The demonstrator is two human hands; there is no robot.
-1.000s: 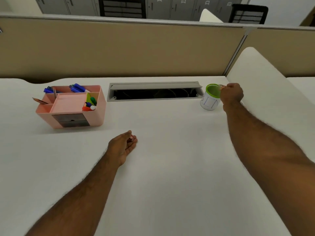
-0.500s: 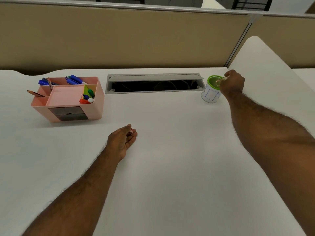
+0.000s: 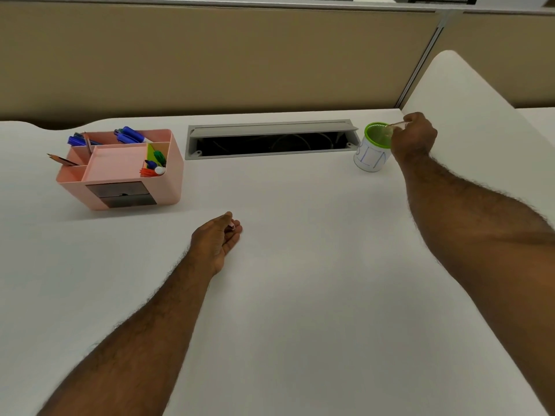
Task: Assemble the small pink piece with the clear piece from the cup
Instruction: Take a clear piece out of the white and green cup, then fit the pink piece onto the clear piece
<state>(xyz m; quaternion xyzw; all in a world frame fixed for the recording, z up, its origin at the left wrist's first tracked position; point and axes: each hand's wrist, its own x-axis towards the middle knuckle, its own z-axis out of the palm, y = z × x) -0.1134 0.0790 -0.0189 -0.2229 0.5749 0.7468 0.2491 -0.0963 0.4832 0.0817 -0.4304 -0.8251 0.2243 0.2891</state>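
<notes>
A white cup [image 3: 371,159] with a green rim and green inside stands at the back right of the white desk [image 3: 300,280]. My right hand [image 3: 416,138] is at the cup's right rim, fingers pinched on a thin clear piece [image 3: 397,125] that sticks out over the opening. My left hand [image 3: 217,238] rests on the desk near the middle, fingers curled around a small pink piece [image 3: 232,226], of which only a tip shows.
A pink desk organiser [image 3: 120,175] with pens, pencils and markers sits at the back left. A grey cable slot [image 3: 270,141] with its flap up lies between organiser and cup. A beige partition [image 3: 240,55] runs behind.
My right hand has lifted the clear piece up at the cup's rim. The left hand has stayed put. The view has tilted down a little.
</notes>
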